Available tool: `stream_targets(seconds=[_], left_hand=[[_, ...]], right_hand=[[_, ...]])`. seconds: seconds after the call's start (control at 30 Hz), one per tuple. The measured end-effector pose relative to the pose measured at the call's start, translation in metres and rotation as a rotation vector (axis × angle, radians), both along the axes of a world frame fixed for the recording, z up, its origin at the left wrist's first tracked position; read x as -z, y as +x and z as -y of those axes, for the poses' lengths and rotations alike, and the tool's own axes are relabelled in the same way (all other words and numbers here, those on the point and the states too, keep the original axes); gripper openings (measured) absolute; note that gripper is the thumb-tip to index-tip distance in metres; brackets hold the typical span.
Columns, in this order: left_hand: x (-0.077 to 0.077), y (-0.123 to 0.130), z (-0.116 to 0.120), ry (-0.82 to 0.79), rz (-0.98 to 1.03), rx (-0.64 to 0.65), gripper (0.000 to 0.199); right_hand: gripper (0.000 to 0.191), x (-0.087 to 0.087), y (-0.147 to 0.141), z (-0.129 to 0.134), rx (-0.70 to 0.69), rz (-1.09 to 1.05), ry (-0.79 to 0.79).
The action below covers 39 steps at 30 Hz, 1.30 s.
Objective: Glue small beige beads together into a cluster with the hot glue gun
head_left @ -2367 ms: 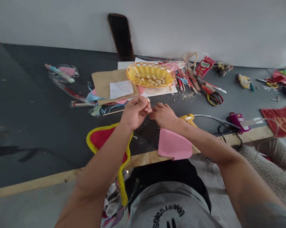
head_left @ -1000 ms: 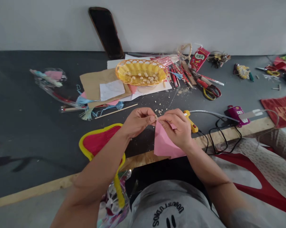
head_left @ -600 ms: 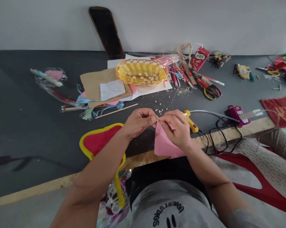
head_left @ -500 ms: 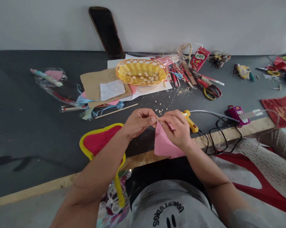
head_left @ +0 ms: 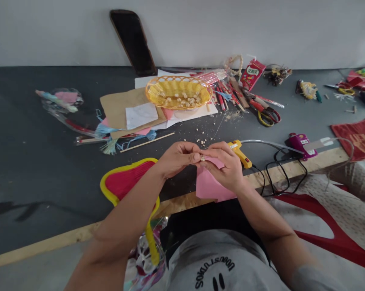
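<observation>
My left hand (head_left: 179, 159) and my right hand (head_left: 224, 163) meet over the table's front edge, fingertips pinched together. Between them is a small pale cluster (head_left: 202, 158), like a tiny flower or ball of beads; its detail is too small to make out. Under my right hand lies a pink paper sheet (head_left: 207, 185). Just beyond my fingers, small pale pieces (head_left: 203, 142) are scattered on the table. A yellow glue gun (head_left: 242, 155) rests right of my right hand. The yellow wicker basket (head_left: 158, 93) farther back holds several similar pale clusters.
A red fan shape with yellow trim (head_left: 126, 178) lies under my left forearm. Scissors (head_left: 265, 113), a red drink carton (head_left: 252, 75) and a purple box with cables (head_left: 302, 146) are to the right. A phone (head_left: 134, 42) leans on the wall. A thin stick (head_left: 147, 142) lies left.
My fingers have shifted around the small pale cluster, and more of it now shows between them. My right hand has turned slightly. The whole view has moved a little.
</observation>
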<state>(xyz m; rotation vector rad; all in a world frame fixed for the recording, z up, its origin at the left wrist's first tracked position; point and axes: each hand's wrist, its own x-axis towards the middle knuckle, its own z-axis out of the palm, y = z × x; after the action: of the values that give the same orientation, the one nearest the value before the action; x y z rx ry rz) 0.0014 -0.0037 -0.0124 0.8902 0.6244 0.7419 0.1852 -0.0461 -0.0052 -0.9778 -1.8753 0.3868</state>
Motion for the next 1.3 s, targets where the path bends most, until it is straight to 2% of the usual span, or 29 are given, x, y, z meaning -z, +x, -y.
stream_targets(seconds=[0.23, 0.33, 0.43, 0.53, 0.8, 1.3], left_hand=[[-0.0022, -0.0003, -0.0003, 0.037, -0.077, -0.005, 0.033], [-0.0038, -0.0011, -0.0003, 0.049, -0.103, 0.000, 0.030], [-0.0043, -0.0016, -0.0003, 0.045, -0.097, 0.017, 0.031], [-0.0029, -0.0019, -0.0003, 0.047, -0.087, 0.042, 0.031], [0.0000, -0.0016, 0.0002, 0.052, -0.038, 0.079, 0.030], [-0.0018, -0.0011, 0.0000, 0.096, -0.065, 0.114, 0.030]], right_hand=[[0.011, 0.0033, 0.0008, -0.0008, 0.084, 0.090, 0.079], [0.015, 0.0023, 0.0020, -0.0011, 0.061, 0.084, 0.100], [0.024, 0.0000, 0.0052, -0.0003, -0.009, 0.044, 0.043], [0.022, 0.0006, 0.0079, -0.0001, -0.064, 0.003, 0.013], [0.016, 0.0070, 0.0044, -0.0011, -0.064, -0.083, 0.047], [0.012, 0.0086, 0.0049, -0.0004, -0.094, -0.082, 0.014]])
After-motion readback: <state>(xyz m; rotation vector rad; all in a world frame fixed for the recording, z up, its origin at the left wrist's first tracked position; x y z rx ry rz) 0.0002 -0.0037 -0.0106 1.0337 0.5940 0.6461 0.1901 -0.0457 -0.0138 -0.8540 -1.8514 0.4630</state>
